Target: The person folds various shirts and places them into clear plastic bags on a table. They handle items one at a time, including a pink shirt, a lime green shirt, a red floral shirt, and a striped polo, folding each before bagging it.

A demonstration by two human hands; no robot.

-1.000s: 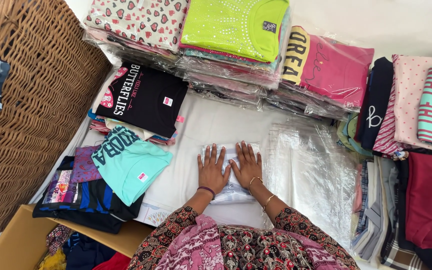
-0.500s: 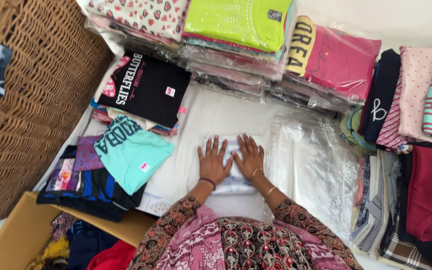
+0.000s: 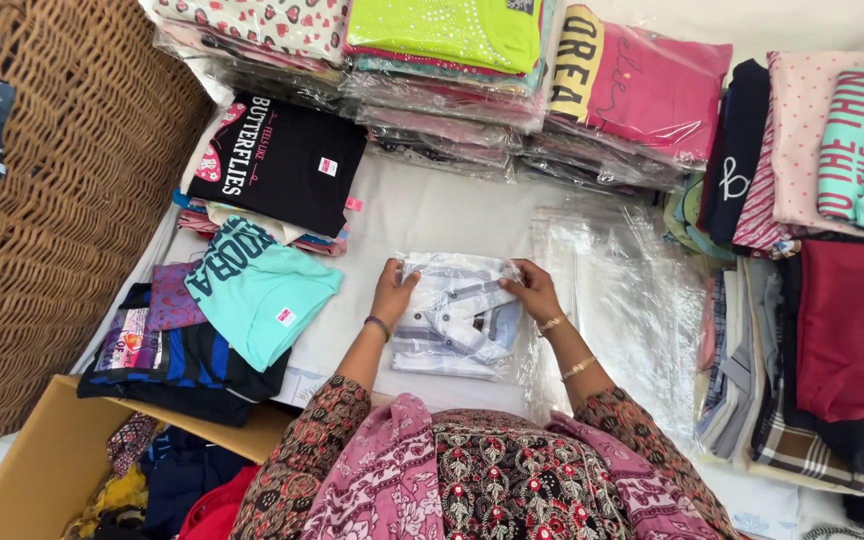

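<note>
Left hand [image 3: 393, 291]: fingers pinch the top left corner of the one bagged striped shirt [image 3: 457, 315].
Right hand [image 3: 534, 291]: pinches its top right corner.
Shirt: table centre.
Open room: bare white cloth [image 3: 432, 210] above; stack of empty plastic bags [image 3: 632, 290] just right.

White table [image 3: 422, 205] carries folded shirt piles [image 3: 282, 160] and clear bags [image 3: 622, 290].

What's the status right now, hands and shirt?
Left hand and right hand both grip the top edge of the bagged white shirt. Shirt flat on the sheet. Stack of empty plastic bags just right; nothing blocking.
</note>
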